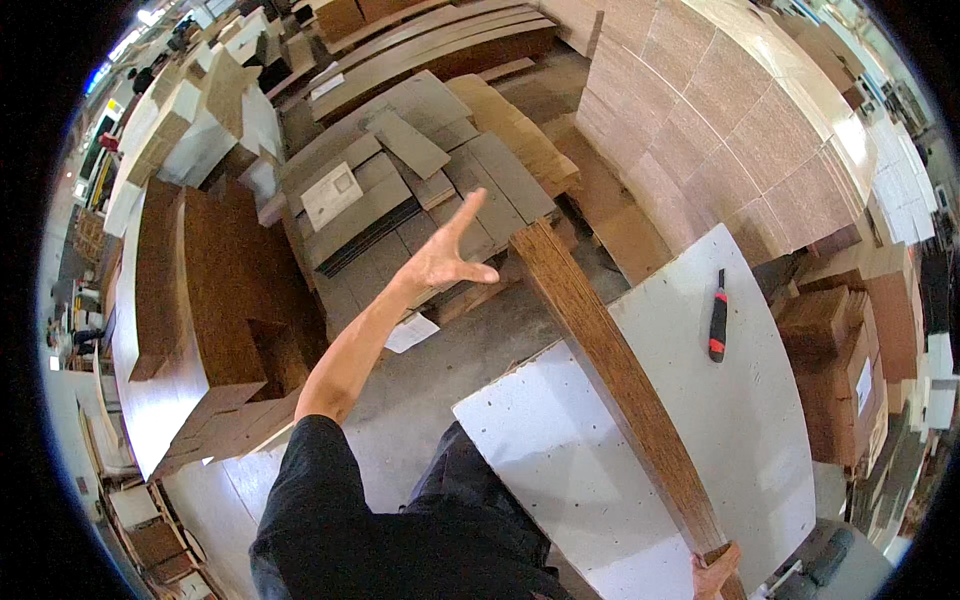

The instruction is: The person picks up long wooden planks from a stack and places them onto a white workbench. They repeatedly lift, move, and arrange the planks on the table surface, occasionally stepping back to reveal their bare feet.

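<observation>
A long, narrow bundle of brown wood-grain boards (625, 390) lies across a white speckled tabletop (700, 390). Its far end juts past the table edge. My right hand (715, 572) is closed around the near end, its fingers partly hidden by the wood. Off the far end, to its left, my left hand (450, 262) hangs in the air with fingers and thumb spread, holding nothing and apart from the boards. A black and red utility knife (718, 315) rests on the tabletop to the right of the boards.
Beyond my left hand, grey panels (400, 215) are stacked low, with a paper sheet (332, 195) on top. Dark brown panels (215, 290) stand at left. A tall stack of pale brown boards (715, 110) rises at far right; more brown pieces (825, 370) sit right of the table.
</observation>
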`<state>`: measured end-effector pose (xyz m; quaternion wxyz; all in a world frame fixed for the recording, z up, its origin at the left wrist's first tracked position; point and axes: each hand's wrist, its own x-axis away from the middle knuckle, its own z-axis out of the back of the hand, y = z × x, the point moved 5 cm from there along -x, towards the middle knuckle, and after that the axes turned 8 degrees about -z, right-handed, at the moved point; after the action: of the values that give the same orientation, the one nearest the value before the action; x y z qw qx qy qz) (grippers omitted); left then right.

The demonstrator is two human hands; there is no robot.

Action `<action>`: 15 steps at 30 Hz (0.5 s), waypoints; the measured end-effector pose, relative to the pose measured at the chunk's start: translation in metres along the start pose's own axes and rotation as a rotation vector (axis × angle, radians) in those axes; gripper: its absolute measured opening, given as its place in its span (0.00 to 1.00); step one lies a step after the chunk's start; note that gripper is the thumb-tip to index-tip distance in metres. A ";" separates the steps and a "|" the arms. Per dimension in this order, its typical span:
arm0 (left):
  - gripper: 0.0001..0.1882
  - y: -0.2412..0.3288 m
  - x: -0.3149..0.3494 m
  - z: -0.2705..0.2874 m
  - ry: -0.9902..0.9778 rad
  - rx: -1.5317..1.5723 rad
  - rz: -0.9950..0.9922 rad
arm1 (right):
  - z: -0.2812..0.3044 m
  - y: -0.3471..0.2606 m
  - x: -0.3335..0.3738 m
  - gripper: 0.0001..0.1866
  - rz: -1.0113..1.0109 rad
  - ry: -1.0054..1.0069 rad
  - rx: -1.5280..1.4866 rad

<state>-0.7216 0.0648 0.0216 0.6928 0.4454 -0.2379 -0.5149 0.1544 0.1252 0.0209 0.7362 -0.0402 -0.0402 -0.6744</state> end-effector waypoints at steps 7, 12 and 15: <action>0.73 -0.027 -0.061 -0.074 -0.304 0.442 -0.097 | -0.003 0.008 0.008 0.62 -0.047 -0.032 -0.116; 0.66 -0.037 -0.064 -0.086 -0.286 0.546 -0.107 | -0.009 -0.002 0.014 0.61 -0.135 -0.018 -0.050; 0.61 -0.047 -0.067 -0.084 -0.283 0.527 -0.205 | -0.012 -0.002 0.006 0.59 -0.085 0.011 -0.067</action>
<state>-0.7027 0.1550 -0.0516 0.4579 0.5554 -0.4109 -0.5595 0.1527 0.1176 0.0097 0.7053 -0.0595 -0.0154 -0.7063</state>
